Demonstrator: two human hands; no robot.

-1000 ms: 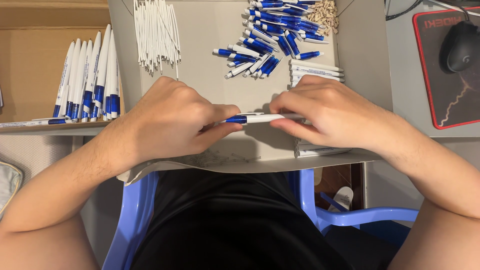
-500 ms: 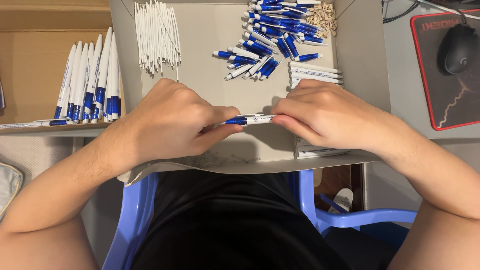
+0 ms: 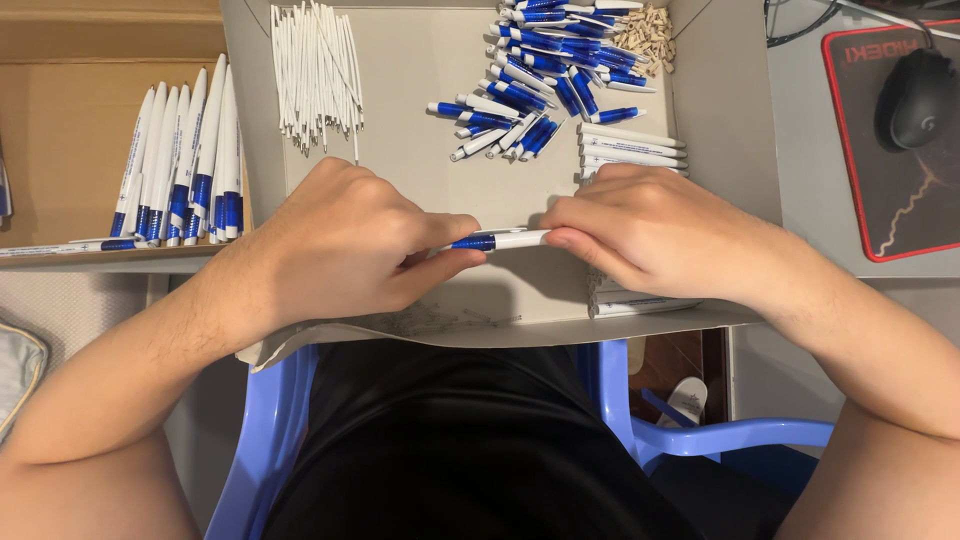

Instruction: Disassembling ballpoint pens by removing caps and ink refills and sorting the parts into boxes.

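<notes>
Left hand (image 3: 345, 245): grip pinched the blue end of a blue-and-white pen (image 3: 497, 241), frame centre.
Right hand (image 3: 655, 232): grip pinched its white end.
Upper left: white refills (image 3: 318, 72).

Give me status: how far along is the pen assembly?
Done: a row of finished pens in the cardboard box on the left. In hand: left hand and right hand hold one blue-and-white pen. Left: white refills, blue pen parts, white barrels.
</notes>
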